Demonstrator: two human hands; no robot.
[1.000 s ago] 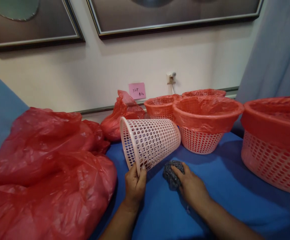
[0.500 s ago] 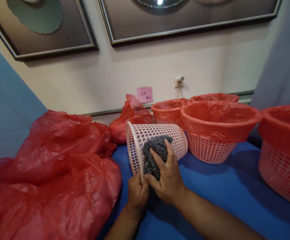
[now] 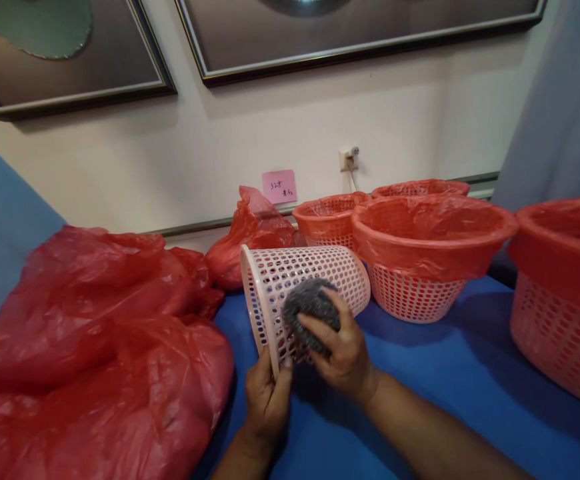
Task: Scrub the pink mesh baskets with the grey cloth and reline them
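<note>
A pale pink perforated basket [image 3: 315, 273] lies on its side on the blue table [image 3: 420, 373], its mouth facing left toward me. My left hand [image 3: 265, 400] is closed on the basket's rim at the bottom. My right hand [image 3: 343, 353] is closed on a grey wire scouring pad [image 3: 310, 308], which is pressed against the basket's outer wall near the rim.
A large heap of red plastic bags [image 3: 95, 347] fills the left. Several pink baskets lined with red bags [image 3: 420, 253] stand behind and to the right, one big one [image 3: 565, 293] at the right edge. A pink note [image 3: 279, 186] and a socket [image 3: 346, 159] are on the wall.
My right hand lifted the grey pad off the table and brought it up against the basket's side. The pad is more bunched now. My left hand has kept hold of the rim.
</note>
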